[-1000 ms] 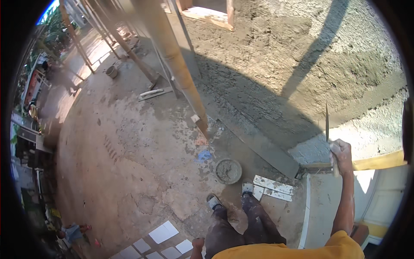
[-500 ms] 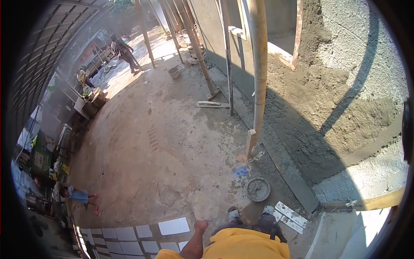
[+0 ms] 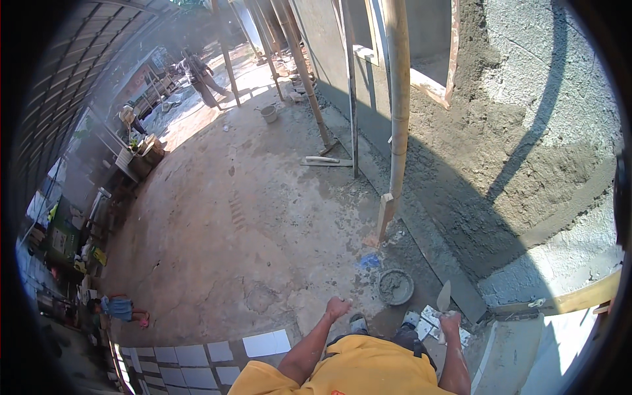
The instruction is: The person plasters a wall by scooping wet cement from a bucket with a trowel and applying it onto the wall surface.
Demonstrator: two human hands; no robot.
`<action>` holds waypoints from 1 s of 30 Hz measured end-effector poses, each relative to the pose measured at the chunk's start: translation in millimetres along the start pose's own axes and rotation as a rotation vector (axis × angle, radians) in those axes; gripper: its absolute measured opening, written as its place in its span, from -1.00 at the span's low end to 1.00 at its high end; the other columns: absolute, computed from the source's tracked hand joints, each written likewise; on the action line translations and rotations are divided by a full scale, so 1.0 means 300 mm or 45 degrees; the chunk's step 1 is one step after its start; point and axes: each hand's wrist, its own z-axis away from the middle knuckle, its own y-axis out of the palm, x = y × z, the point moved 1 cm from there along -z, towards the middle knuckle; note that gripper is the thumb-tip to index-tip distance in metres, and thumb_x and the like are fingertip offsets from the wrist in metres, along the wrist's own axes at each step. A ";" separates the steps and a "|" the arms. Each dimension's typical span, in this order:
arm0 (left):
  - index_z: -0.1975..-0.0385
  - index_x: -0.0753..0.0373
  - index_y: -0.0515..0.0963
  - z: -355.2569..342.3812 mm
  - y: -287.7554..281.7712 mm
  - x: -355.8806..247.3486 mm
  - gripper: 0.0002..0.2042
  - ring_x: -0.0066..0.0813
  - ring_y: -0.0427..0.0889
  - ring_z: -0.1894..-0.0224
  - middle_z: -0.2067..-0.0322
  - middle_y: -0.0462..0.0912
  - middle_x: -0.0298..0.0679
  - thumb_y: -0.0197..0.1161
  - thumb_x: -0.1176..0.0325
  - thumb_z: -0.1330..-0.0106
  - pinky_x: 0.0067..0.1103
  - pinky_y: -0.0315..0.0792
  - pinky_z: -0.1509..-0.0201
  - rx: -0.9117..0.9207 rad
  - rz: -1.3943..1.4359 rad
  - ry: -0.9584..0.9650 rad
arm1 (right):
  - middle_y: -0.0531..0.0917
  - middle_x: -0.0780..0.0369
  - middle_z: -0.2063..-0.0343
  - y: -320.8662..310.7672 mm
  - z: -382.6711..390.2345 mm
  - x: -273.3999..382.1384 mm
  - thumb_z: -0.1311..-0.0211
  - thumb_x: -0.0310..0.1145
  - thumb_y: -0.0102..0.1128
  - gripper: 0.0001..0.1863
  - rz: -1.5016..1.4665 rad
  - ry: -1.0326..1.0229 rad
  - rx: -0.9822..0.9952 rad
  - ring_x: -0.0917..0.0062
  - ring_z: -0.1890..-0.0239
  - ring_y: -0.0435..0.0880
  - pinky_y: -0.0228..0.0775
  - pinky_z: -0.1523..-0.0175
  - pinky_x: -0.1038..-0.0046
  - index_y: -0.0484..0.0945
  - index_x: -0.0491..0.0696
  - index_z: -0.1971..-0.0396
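Note:
My right hand (image 3: 450,324) is closed round the handle of a pointed trowel (image 3: 444,296), its blade turned up and away from me. Beneath that hand, white boards spotted with mortar (image 3: 429,316) lie on the ground by my right foot. My left hand (image 3: 338,307) is held out in front of me, fingers curled closed; whatever they may hold is hidden. Between the hands and a little farther off sits a round bucket (image 3: 395,288) with grey mortar inside. A blue scrap (image 3: 370,261) lies just beyond it.
A half-plastered wall (image 3: 487,191) rises on the right, with bamboo poles (image 3: 399,118) before it. A long float (image 3: 326,161) and another bucket (image 3: 268,114) lie farther off. White tiles (image 3: 266,343) cover the near left ground. A child (image 3: 118,308) stands left; another person (image 3: 197,76) is far back.
My right hand has come into view with the trowel. The left hand has moved forward and right. The far person has shifted right, and the child slightly left.

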 end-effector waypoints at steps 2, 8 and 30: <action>0.31 0.33 0.74 0.012 0.074 -0.169 -0.56 -0.47 0.73 0.41 0.43 0.77 -0.19 0.35 -0.03 -0.35 -0.52 0.58 0.29 0.169 0.124 0.049 | 0.67 -0.01 0.16 0.031 0.020 0.271 0.05 -0.30 0.54 -0.24 -0.060 -0.038 0.105 0.23 0.29 0.71 0.56 0.13 0.23 0.41 -0.36 -0.13; 0.25 0.26 0.69 0.227 0.270 -0.580 -0.54 -0.58 0.64 0.44 0.44 0.70 -0.32 0.36 -0.11 -0.35 -0.60 0.49 0.33 0.298 0.331 0.197 | 0.64 0.19 0.51 0.308 -0.015 0.476 -0.05 -0.40 0.41 -0.69 -0.142 -0.376 0.369 0.48 0.53 0.63 0.49 0.49 0.39 0.57 -0.28 0.28; 0.28 0.46 0.65 0.118 0.303 -0.415 -0.76 -0.42 0.71 0.51 0.38 0.75 -0.17 0.24 0.35 -0.44 -0.50 0.51 0.51 0.095 0.687 -0.095 | 0.59 0.24 0.65 0.285 0.102 0.574 0.00 -0.34 0.53 -0.73 -0.281 -0.162 0.523 0.54 0.64 0.58 0.43 0.56 0.35 0.57 -0.13 0.53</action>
